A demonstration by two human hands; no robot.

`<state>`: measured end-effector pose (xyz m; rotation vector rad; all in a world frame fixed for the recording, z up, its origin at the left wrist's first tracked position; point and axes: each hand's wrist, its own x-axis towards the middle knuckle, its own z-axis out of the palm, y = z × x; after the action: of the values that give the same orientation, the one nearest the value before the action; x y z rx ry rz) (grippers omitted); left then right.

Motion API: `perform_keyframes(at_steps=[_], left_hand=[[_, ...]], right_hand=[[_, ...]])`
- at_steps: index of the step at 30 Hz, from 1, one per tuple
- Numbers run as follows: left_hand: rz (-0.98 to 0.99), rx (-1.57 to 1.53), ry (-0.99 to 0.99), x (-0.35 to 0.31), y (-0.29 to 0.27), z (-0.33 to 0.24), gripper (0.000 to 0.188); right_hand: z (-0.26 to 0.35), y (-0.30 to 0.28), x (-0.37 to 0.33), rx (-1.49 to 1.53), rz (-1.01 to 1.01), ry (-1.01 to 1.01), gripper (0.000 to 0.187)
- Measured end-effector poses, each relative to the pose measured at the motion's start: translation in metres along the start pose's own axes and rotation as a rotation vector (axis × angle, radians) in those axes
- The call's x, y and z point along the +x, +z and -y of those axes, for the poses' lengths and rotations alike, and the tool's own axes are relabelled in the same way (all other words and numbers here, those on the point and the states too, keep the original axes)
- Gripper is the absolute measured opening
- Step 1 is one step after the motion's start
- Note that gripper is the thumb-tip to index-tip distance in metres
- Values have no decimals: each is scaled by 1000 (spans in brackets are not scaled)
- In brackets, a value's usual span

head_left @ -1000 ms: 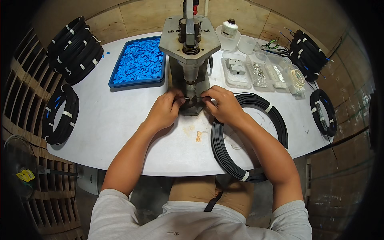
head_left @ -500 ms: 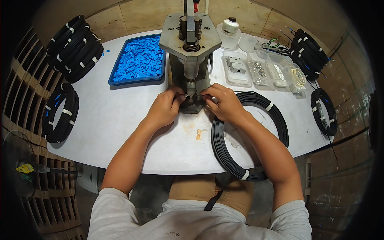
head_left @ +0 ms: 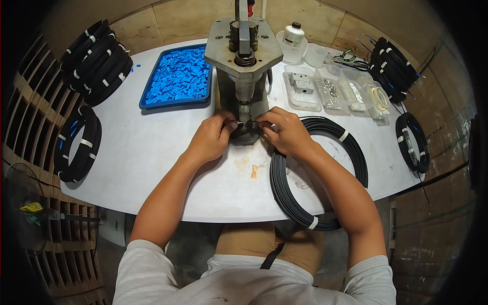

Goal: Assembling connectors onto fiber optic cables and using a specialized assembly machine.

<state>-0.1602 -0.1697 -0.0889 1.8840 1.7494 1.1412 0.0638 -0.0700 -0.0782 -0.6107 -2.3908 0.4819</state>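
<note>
A metal bench press (head_left: 244, 66) stands upright at the middle of the table, its ram lowered toward the base. On the left of the ram, my left hand (head_left: 211, 136) is closed in a pinch, thumb against forefinger; a small pale bit shows at the fingertips, too small to name. Opposite it, my right hand (head_left: 284, 131) pinches a thin black cable at the ram's foot. Where this cable meets the press is too dark to make out. Under my right forearm lies a coil of black cable (head_left: 278, 175) bound with white tape, partly overhanging the table's front edge.
Small blue plastic pieces fill a dark blue tray (head_left: 175, 105) left of the press. Clear boxes (head_left: 330, 101) of small parts, a metal block (head_left: 301, 83), a white bottle (head_left: 294, 35) and pliers (head_left: 347, 56) are at right. More cable coils (head_left: 96, 66) stand at both sides.
The whole view has shifted very slightly to the right. Both hands keep their pinch at the foot of the press, with no clear movement.
</note>
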Motion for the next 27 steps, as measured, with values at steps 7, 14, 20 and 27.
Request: perform_keyframes(at_steps=[7,14,20,27], left_hand=[[-5,5,-4,0,1,2,22],[4,10,9,2,1,2,21],[-4,11,14,1,0,1,21],[-14,26,31,2,3,6,20]], right_hand=[[1,-2,1,-24,27,9,21],[0,-1,1,-4,19,26,21],[1,-2,0,-29,26,18,20],[-3,0,0,10,23,12,20]])
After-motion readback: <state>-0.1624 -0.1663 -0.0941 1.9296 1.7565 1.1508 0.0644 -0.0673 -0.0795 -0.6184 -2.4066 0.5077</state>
